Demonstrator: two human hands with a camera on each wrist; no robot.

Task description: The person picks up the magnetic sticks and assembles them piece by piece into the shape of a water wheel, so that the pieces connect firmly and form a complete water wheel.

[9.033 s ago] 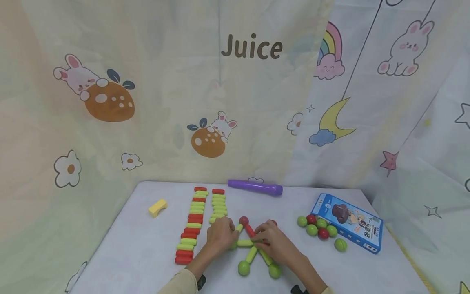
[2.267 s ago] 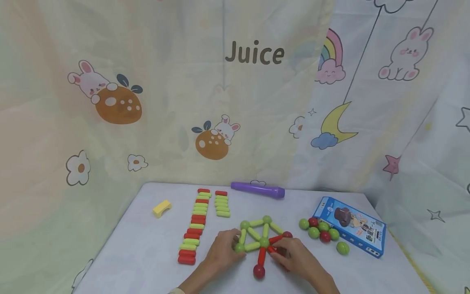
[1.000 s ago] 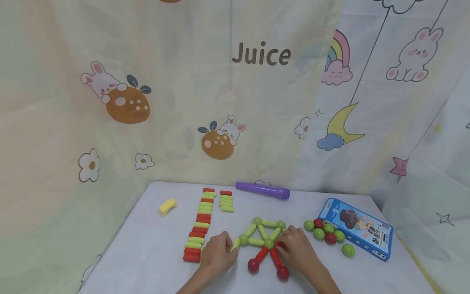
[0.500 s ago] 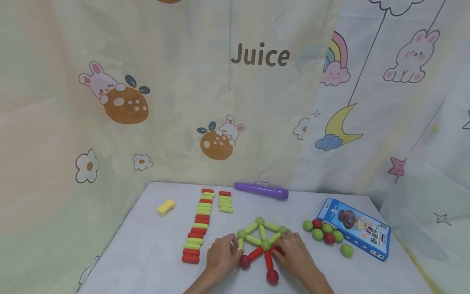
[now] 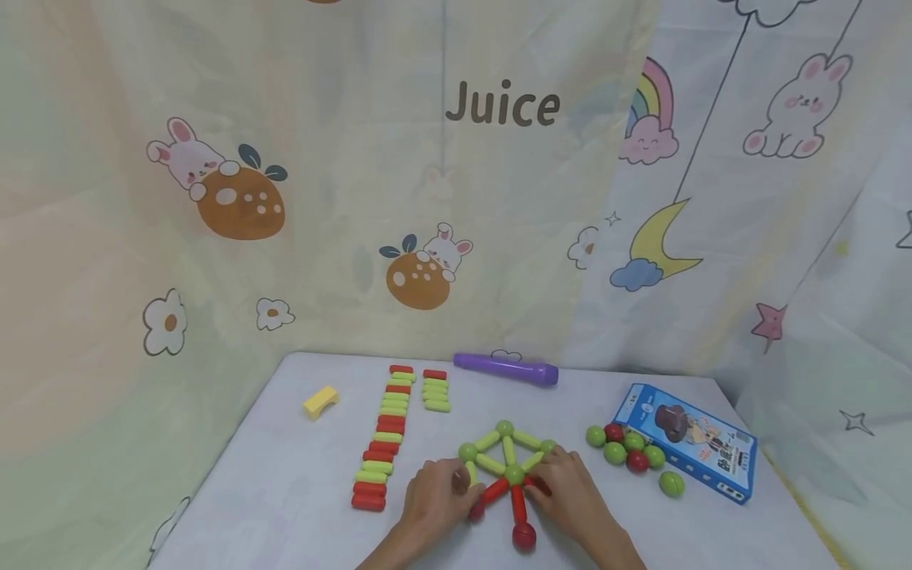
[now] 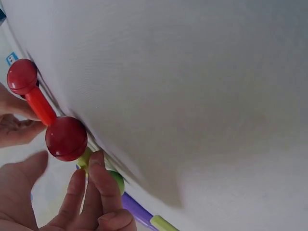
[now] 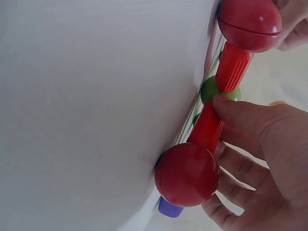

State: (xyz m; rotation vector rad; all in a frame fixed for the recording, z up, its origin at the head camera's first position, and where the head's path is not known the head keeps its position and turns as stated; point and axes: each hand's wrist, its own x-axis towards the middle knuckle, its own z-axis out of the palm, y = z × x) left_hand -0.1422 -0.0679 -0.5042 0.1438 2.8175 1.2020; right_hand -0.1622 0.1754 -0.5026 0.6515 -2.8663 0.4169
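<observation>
A wheel-like build of green and red rods and balls lies on the table, with a green hub ball (image 5: 514, 475) at its middle. My left hand (image 5: 436, 497) is at its left side, fingers on a light green rod (image 6: 84, 158) that runs from a green ball (image 5: 467, 452) toward a red ball (image 6: 66, 138). My right hand (image 5: 570, 487) pinches a red rod (image 7: 208, 126) between thumb and fingers; a red ball (image 7: 187, 174) caps that rod's outer end. Another red rod (image 5: 518, 507) points toward me, ending in a red ball (image 5: 524, 537).
Two columns of red and green rods (image 5: 381, 447) lie to the left, beside a yellow arched block (image 5: 321, 402). A purple microphone-shaped stick (image 5: 506, 369) lies at the back. Several loose balls (image 5: 615, 453) sit by a blue box (image 5: 687, 439) on the right. A printed curtain (image 5: 321, 158) hangs behind.
The build has been turned. The short column has lost several green rods. My left hand has brought the outer green rod inward to the red ball. My right hand remains at the red rod.
</observation>
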